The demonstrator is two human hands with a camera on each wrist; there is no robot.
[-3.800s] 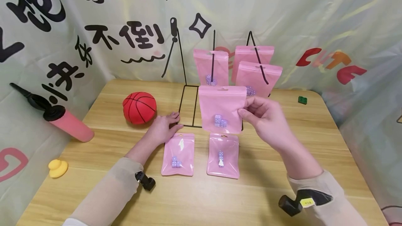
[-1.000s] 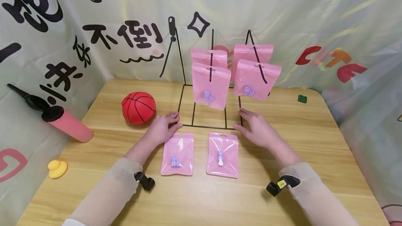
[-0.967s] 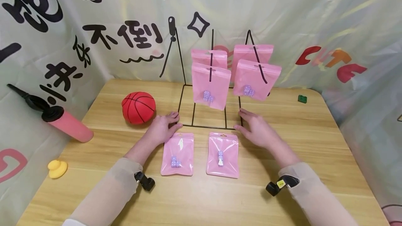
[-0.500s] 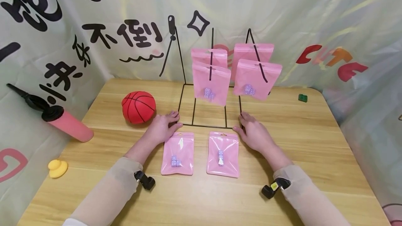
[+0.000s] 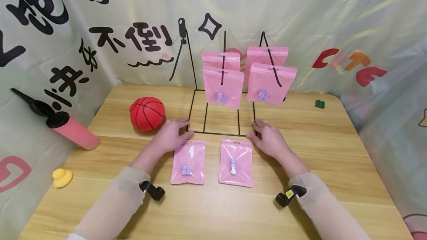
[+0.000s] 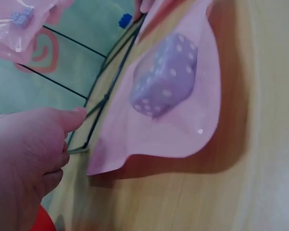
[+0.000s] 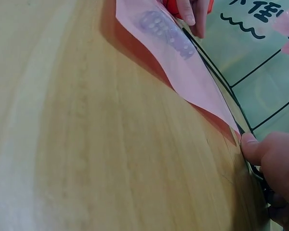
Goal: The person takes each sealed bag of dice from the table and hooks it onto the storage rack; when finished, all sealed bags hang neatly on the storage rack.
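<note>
A black wire display rack stands in the middle of the table. My left hand holds its front left corner between thumb and fingers. At the front right corner my right hand grips the frame the same way, fingers partly hidden in the right wrist view. Two pink zip bags hang one behind the other on the middle hook, the front bag showing purple dice. Another pair hangs on the right hook, its front bag in full sight. Before the rack lie a left bag and a right bag, both flat.
A red toy basketball sits just beyond my left forearm. Along the left side are a pink pump and a yellow rubber duck. A small green block lies far right. A printed curtain closes off the back.
Earlier my right hand held a pink dice bag up before the rack. That bag now hangs at the front of the middle hook, and my right hand has come down onto the rack's corner.
</note>
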